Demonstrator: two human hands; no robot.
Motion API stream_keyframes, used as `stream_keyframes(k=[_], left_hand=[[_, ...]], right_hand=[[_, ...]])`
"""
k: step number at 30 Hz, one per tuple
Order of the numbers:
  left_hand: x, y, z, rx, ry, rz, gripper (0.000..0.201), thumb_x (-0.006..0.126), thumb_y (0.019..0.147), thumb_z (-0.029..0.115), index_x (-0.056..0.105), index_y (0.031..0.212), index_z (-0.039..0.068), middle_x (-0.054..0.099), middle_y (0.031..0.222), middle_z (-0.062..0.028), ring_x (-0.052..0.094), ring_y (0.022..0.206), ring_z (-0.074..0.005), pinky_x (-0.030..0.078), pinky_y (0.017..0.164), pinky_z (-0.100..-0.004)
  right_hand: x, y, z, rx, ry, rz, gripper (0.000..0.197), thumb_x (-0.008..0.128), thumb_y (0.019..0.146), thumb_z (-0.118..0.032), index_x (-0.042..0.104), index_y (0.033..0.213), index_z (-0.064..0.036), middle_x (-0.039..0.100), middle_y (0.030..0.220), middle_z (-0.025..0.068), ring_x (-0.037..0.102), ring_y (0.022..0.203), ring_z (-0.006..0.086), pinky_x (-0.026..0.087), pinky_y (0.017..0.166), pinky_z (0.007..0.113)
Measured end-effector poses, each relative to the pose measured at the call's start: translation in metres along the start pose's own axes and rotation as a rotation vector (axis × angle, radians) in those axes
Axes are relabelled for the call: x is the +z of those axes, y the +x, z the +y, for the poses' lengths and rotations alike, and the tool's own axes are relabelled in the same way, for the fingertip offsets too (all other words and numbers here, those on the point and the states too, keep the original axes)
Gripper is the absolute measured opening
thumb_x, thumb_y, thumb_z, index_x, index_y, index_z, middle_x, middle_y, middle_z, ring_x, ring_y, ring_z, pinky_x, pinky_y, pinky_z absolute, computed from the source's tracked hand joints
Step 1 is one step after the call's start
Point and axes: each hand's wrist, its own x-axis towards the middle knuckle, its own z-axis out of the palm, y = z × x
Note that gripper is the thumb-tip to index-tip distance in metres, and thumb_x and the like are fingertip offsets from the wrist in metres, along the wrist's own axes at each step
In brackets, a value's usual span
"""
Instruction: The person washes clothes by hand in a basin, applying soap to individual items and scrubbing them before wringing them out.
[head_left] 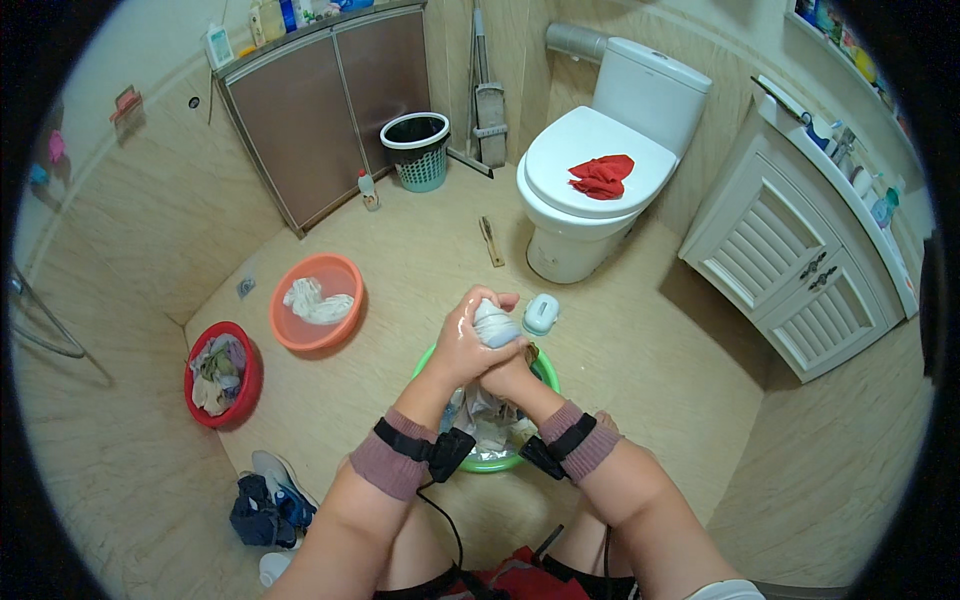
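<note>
Above a green basin (492, 466), both my hands are closed on a bunched wet white cloth (492, 322) with a greyish-blue end. My left hand (460, 345) wraps it from the left, its fingers wet and shiny. Pressed against it from below and the right is my right hand (508, 372), whose fingers are partly hidden. Whether the cloth is a sock or another small garment, I cannot tell. More pale wet laundry (490, 420) lies in the basin, partly covered by my wrists. A white soap box (541, 314) sits on the floor just past the basin.
Left stand an orange basin (318, 342) with white cloth and a red basin (254, 388) of clothes. Ahead lie a brush (491, 242), a bottle (368, 190), a bin (420, 170) and a toilet (560, 165) with red cloth (604, 177). Shoes (280, 485) lie lower left; a white cabinet (770, 220) is right.
</note>
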Motion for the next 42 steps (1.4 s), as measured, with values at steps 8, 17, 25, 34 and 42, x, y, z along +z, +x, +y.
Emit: stream_keyframes(k=[8,17,25,34,42], left_hand=[[0.003,0.0,0.003,-0.203,-0.674,0.117,0.029,0.059,0.083,-0.005,0.039,0.095,0.011,0.063,0.099,-0.0159,0.063,0.095,-0.0243,0.052,0.084,-0.0381],[0.006,-0.003,0.01,-0.282,-0.936,0.189,0.028,0.062,0.085,0.0,0.039,0.098,0.01,0.059,0.079,-0.0088,0.063,0.075,-0.0192,0.054,0.07,-0.0323],[0.01,0.0,0.006,-0.28,-0.744,0.26,0.019,0.061,0.089,0.006,0.051,0.105,0.005,0.055,0.074,-0.0029,0.053,0.061,-0.0101,0.045,0.054,-0.0238],[0.011,0.002,-0.002,-0.388,-0.69,0.314,0.014,0.06,0.091,0.018,0.05,0.09,0.007,0.049,0.061,-0.0017,0.045,0.049,-0.0104,0.038,0.046,-0.0245],[0.01,0.005,-0.001,-0.433,-0.718,0.305,0.026,0.056,0.093,0.027,0.045,0.076,0.011,0.045,0.055,-0.0021,0.042,0.043,-0.0115,0.036,0.041,-0.0252]], right_hand=[[-0.013,-0.006,-0.004,0.314,0.219,-0.104,0.044,0.072,0.067,-0.018,0.057,0.106,-0.0038,0.066,0.094,0.0155,0.065,0.088,0.0309,0.05,0.075,0.039],[-0.028,-0.006,-0.009,0.142,0.276,0.023,0.118,0.079,0.059,-0.012,0.001,0.148,-0.0046,0.048,0.129,0.0179,0.049,0.12,0.0282,0.038,0.1,0.033],[-0.015,-0.006,-0.005,0.281,0.422,-0.085,0.069,0.074,0.064,-0.009,0.044,0.125,-0.0039,0.058,0.11,0.0136,0.057,0.106,0.027,0.044,0.09,0.036],[-0.01,-0.01,-0.014,0.287,0.066,-0.037,0.054,0.073,0.067,-0.021,0.048,0.112,-0.006,0.061,0.102,0.0212,0.06,0.097,0.0387,0.047,0.081,0.042],[-0.009,-0.012,-0.018,0.305,-0.128,-0.007,0.055,0.073,0.068,-0.029,0.049,0.112,-0.0079,0.065,0.088,0.0205,0.063,0.083,0.0414,0.05,0.073,0.048]])
